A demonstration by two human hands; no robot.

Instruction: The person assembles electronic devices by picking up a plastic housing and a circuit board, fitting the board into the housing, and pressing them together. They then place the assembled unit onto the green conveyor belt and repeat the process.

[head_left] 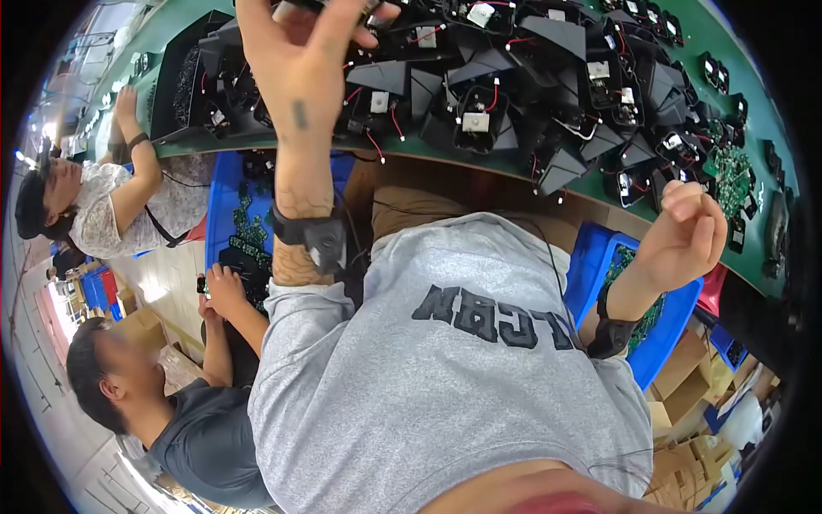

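My left hand reaches over the green workbench, its fingers bent around a black plastic part cut off by the upper edge. Below and beside it lie many black plastic housings, several with red wires and white or silver blocks. My right hand is raised at the bench's right front edge, with curled fingers pressed together. Whatever they may hold is too small or hidden to make out. Close to this hand are a housing with a white block and a pile of green circuit boards.
A blue bin with circuit boards stands at left under the bench edge; another blue bin is at right. One co-worker's hands work beside the left bin. A second co-worker's arm reaches the bench. Cardboard boxes lie at lower right.
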